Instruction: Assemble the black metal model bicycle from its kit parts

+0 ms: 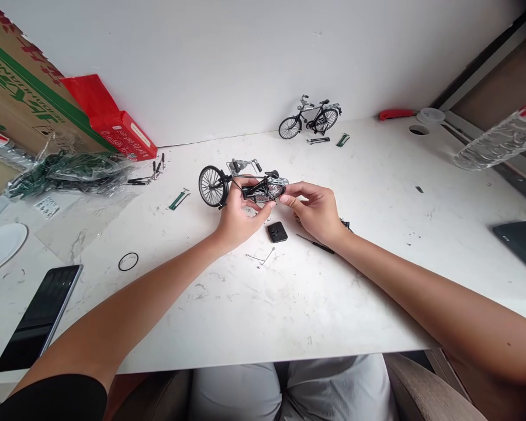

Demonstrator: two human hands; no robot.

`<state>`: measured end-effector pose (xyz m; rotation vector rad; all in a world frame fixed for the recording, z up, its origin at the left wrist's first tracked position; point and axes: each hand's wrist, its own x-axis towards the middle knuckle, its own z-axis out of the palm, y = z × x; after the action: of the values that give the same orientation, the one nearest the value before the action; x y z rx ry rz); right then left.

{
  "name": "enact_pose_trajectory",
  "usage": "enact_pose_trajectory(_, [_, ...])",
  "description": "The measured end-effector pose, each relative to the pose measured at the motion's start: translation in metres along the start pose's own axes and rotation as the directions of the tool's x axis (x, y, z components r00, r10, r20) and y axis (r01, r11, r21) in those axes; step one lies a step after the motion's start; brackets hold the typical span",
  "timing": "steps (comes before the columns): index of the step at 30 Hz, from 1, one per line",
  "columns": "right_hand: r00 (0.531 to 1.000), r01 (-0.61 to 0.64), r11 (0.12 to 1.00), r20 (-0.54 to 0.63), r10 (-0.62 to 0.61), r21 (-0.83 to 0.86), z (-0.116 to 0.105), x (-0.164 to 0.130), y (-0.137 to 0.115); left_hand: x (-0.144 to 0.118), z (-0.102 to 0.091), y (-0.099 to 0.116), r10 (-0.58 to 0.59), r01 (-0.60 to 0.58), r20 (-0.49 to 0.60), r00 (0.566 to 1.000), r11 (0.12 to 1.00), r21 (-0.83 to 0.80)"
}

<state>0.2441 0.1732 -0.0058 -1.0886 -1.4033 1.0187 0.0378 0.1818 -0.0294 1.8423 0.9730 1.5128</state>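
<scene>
A black model bicycle [213, 186] is held a little above the table, its front wheel to the left and its handlebar up. My left hand [239, 219] is closed around the middle of its frame. With thumb and fingers, my right hand [313, 207] pinches at the rear wheel end; whether a small part is between the fingertips I cannot tell. Below the hands lie a small black square piece [277, 232], thin silver rods [262, 258] and a slim dark screwdriver [318, 244], partly covered by my right hand.
A second model bicycle [311, 118] stands by the wall. Green pump-like parts [179, 199], a black ring [128, 261] and a phone [39, 316] lie to the left. Plastic bags of parts [79, 169] and a red box [123, 131] sit back left. A plastic bottle [499, 137] is at right.
</scene>
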Motion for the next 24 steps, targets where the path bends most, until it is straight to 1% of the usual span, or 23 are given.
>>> enact_pose_trajectory(3, [1.0,-0.027,1.0,-0.015,0.027,-0.002,-0.001,0.0,-0.002,-0.003,-0.002,0.0,-0.021,0.021,0.024,0.999,0.999,0.027])
enact_pose_trajectory(6, [0.999,-0.04,0.999,-0.017,0.04,0.002,-0.001,0.001,-0.003,-0.003,-0.003,-0.001,-0.026,0.025,0.025,0.999,0.998,0.049])
enact_pose_trajectory(11, [0.999,-0.043,0.999,-0.004,0.043,0.032,0.0,0.001,-0.005,-0.001,-0.003,-0.007,-0.002,0.002,0.038,0.999,1.0,0.016])
enact_pose_trajectory(16, [0.999,-0.037,0.999,-0.005,0.037,0.021,-0.001,0.002,-0.001,0.0,-0.003,-0.011,-0.018,0.017,0.03,0.999,1.0,0.011])
enact_pose_trajectory(24, [0.999,-0.038,0.999,0.001,0.038,0.031,-0.002,0.003,0.0,-0.005,-0.004,-0.011,0.034,-0.036,0.034,0.999,0.995,0.09])
